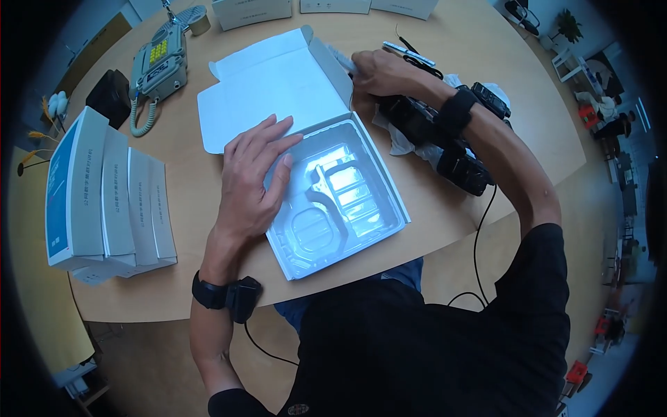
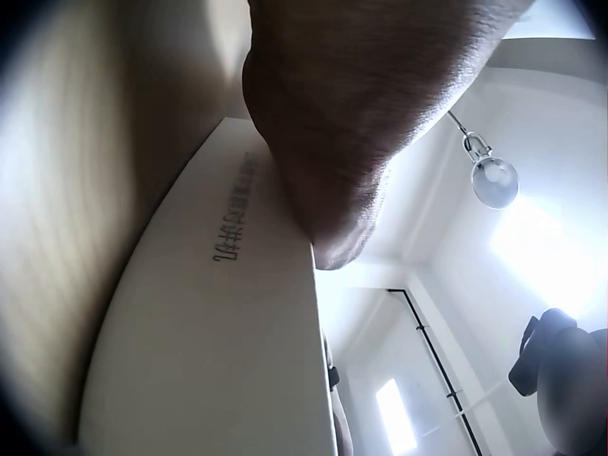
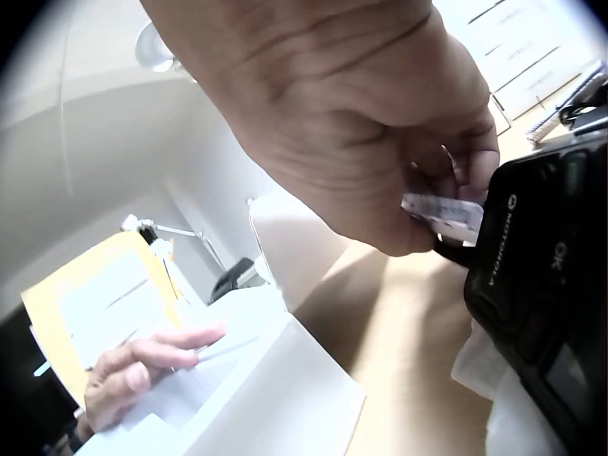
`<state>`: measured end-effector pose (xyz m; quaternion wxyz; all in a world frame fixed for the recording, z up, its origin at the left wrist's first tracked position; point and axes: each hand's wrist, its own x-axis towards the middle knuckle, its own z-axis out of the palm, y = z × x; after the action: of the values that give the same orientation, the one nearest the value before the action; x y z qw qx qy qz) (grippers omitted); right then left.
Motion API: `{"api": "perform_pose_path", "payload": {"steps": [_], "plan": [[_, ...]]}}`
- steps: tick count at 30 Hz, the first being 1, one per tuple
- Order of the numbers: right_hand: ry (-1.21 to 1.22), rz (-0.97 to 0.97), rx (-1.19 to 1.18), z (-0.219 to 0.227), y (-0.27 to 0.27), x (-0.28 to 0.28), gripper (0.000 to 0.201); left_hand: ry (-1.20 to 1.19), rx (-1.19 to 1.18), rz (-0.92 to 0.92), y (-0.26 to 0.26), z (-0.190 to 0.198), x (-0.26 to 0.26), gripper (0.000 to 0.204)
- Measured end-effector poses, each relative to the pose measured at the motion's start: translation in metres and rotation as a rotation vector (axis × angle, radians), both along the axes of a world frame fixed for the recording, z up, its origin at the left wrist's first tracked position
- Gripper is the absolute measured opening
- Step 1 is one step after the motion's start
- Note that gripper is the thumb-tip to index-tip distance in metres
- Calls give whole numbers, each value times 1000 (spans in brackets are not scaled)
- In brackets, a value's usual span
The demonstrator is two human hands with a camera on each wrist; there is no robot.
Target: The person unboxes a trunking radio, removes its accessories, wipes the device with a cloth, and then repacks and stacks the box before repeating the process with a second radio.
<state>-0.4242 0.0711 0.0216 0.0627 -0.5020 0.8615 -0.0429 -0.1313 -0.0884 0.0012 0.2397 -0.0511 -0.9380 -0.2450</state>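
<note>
An open white box (image 1: 281, 260) with a clear plastic tray (image 1: 321, 221) inside lies before the person, its lid (image 1: 267, 87) folded back. The left hand (image 1: 253, 174) rests with spread fingers on the box's left rim and tray edge; in the left wrist view that hand (image 2: 351, 123) is beside the box's printed side (image 2: 209, 313). Beyond the box's right side, the right hand (image 1: 382, 71) pinches a small clear plastic piece, seen in the right wrist view as a translucent item (image 3: 448, 217) under the curled fingers of the hand (image 3: 351, 123). A black Motorola device (image 3: 541, 256) is close by.
Black devices (image 1: 462, 170) lie on white wrapping at the right, near a pen (image 1: 410, 53) and cables. Stacked white boxes (image 1: 125, 201) stand at the left, a corded phone (image 1: 160, 66) and black pouch (image 1: 110, 99) behind them. More boxes (image 1: 253, 10) line the back.
</note>
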Motion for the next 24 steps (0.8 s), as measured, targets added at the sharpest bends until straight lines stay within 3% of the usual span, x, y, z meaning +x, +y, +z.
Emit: {"api": "perform_pose_path", "payload": {"steps": [2, 3, 5, 8, 9, 11, 12, 14, 15, 16, 18, 19, 20, 22, 24], "plan": [[-115, -204, -259, 24, 6, 12, 27, 16, -20, 5, -1, 1, 2, 33], [-111, -195, -257, 37, 9, 17, 27, 20, -18, 13, 0, 3, 2, 33], [-489, -138, -653, 63, 23, 31, 19, 121, 188, 36, 3, 8, 1, 34], [-588, -180, -610, 126, 40, 68, 24, 121, 373, 106, 5, 33, -6, 39], [-598, -180, -605, 128, 40, 71, 24, 170, 409, 90, 11, 45, -15, 44], [-960, 64, -801, 129, 37, 79, 27, 295, 417, 65, 27, 59, -41, 50], [-975, 66, -801, 132, 34, 90, 27, 284, 414, 75, 27, 64, -48, 50], [-952, 112, -817, 135, 33, 112, 28, 58, 393, -145, 24, 70, -60, 43], [-963, 198, -827, 122, 34, 101, 31, -7, 503, -195, 19, 66, -62, 29], [-970, 193, -842, 122, 41, 105, 31, -19, 494, -198, 17, 69, -57, 29], [-756, -25, -790, 126, 55, 118, 32, -100, 216, 46, 13, 78, -38, 21], [-669, -107, -779, 125, 64, 118, 31, -63, -29, 74, 10, 77, -29, 14], [-677, -110, -781, 123, 69, 118, 31, -72, -31, 74, 9, 75, -22, 14], [-683, -155, -597, 122, 74, 118, 31, 21, -412, 80, 11, 74, -9, 7], [-587, -100, -578, 113, 74, 119, 32, -77, -500, 88, 16, 76, -2, 6]]}}
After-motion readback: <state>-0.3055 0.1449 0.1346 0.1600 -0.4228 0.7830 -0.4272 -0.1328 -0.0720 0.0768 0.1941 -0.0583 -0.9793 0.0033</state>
